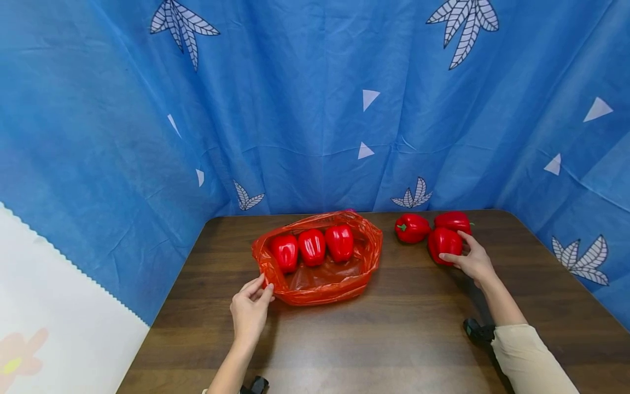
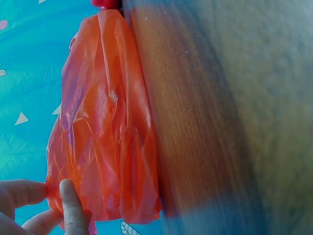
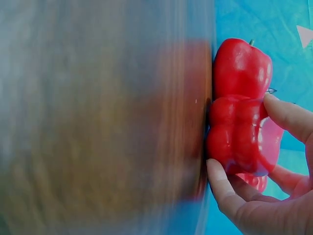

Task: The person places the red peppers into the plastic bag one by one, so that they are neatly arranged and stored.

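A red plastic bag (image 1: pixel 325 295) lies with its mouth wide on the wooden table, and three red bell peppers (image 1: pixel 311 247) sit in a row inside it. My left hand (image 1: pixel 250 312) pinches the bag's near left rim between thumb and fingers; the left wrist view shows the crinkled bag side (image 2: pixel 107 117) by the fingertips. Over on the right, my right hand (image 1: pixel 473 261) has thumb and fingers around a red bell pepper (image 1: pixel 444 245), which appears to rest on the table. Behind it lies another bell pepper (image 1: pixel 453 220), and a third pepper (image 1: pixel 412 227) lies to its left.
The brown wooden table (image 1: pixel 354 345) reaches back to a blue curtain (image 1: pixel 315 109) with leaf and triangle prints. A white cloth (image 1: pixel 49 295) with a flower print hangs at the left. Dark wrist devices (image 1: pixel 478 331) are strapped near both hands.
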Action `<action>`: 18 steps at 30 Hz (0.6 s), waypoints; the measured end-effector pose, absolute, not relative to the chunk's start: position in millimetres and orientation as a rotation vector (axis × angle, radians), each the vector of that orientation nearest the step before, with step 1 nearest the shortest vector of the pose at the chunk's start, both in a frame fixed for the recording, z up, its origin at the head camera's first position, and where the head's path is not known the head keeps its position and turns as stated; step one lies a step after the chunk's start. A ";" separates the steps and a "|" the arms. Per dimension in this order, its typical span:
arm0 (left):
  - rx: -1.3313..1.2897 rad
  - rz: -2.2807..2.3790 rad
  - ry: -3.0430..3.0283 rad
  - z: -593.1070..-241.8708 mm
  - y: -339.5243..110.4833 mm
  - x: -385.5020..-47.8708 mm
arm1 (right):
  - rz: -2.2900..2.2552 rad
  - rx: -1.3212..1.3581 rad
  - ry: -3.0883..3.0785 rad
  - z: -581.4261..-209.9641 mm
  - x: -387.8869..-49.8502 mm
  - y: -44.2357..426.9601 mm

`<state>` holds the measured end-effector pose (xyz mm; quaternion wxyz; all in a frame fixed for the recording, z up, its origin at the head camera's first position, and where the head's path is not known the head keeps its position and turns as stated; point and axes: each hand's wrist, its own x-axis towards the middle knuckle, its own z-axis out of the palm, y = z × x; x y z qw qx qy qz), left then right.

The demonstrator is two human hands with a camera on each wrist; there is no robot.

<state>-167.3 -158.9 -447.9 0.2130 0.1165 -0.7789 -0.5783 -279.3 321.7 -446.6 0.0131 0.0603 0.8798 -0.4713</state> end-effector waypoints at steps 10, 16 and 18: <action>0.337 -1.643 -2.160 -446.9 -158.2 -166.2 | -1.502 0.265 2.781 -441.8 -272.7 314.4; 0.332 -1.672 -2.149 -445.3 -158.0 -165.8 | -1.511 0.286 2.853 -423.9 -265.5 302.6; 0.333 -1.669 -2.148 -445.1 -158.2 -165.9 | -1.537 0.272 2.870 -415.6 -263.1 295.0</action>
